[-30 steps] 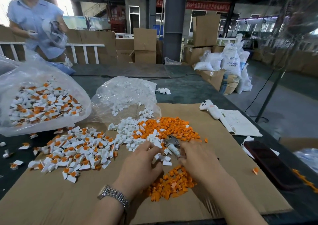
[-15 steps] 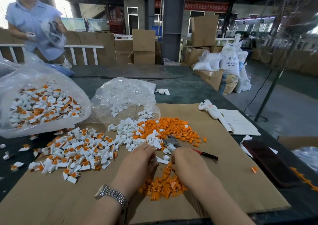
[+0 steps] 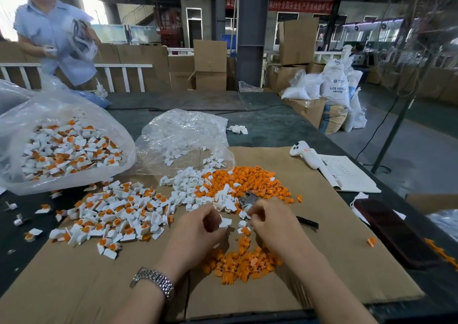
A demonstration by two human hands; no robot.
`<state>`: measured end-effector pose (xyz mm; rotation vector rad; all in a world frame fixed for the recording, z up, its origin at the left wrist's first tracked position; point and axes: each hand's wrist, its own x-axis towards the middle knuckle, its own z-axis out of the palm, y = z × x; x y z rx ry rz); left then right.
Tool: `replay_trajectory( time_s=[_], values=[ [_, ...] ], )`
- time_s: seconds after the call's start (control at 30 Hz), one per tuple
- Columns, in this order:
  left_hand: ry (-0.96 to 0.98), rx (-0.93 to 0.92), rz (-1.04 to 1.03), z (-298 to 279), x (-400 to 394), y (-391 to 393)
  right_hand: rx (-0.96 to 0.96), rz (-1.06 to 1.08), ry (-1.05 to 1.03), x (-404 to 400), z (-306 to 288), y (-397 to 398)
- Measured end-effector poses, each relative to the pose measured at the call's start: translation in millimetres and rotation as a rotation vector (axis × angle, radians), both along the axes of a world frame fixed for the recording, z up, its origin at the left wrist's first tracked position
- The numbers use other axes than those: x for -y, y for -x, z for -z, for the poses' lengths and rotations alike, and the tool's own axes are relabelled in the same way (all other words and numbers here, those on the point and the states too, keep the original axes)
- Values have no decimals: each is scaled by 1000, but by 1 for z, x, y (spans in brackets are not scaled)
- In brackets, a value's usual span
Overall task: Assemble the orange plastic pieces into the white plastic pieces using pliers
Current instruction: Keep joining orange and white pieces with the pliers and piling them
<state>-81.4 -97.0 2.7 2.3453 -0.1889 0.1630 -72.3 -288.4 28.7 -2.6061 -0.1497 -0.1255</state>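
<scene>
White plastic piece point(image 3: 225, 222) pinched in left grip point(image 3: 198, 232); right grip point(image 3: 275, 222) curled, contents unclear, pliers point(image 3: 250, 199) just beyond.

Person's forearms and hands, seen from the head camera. Both forearms are showing bare, no sleeve reaching into view. The left wrist is wearing a silver metal watch point(image 3: 155, 282) with a linked bracelet band, its links catching the light. Beyond the watch, the left hand point(image 3: 198, 232) and right hand point(image 3: 273, 227) are wearing no gloves or rings.
</scene>
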Motion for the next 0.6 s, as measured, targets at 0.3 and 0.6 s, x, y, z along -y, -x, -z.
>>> replay_trajectory(
  time_s=[0.3, 0.6],
  values=[
    [523, -274, -22, -7, -7, 7, -10, 85, -510, -1, 0, 5],
    [1482, -595, 40, -6, -9, 2, -44, 68, -741, -11, -6, 7]
  ],
)
